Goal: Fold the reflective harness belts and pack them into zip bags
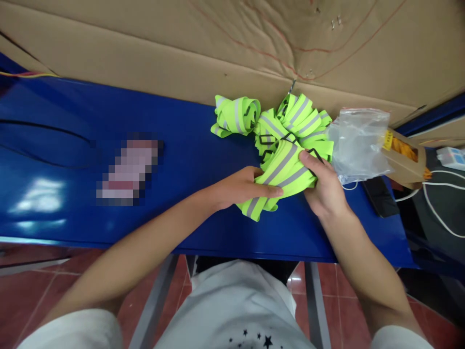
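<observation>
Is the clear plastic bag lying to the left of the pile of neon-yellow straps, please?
No, the clear plastic bag lies right of the neon-yellow straps, near the right hand.

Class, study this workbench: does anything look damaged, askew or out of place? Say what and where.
The cardboard sheet behind the table is creased and puckered near its middle. The neon strap bundles lie in a loose heap. The left hand and right hand grip one folded strap; nothing is spilled.
</observation>
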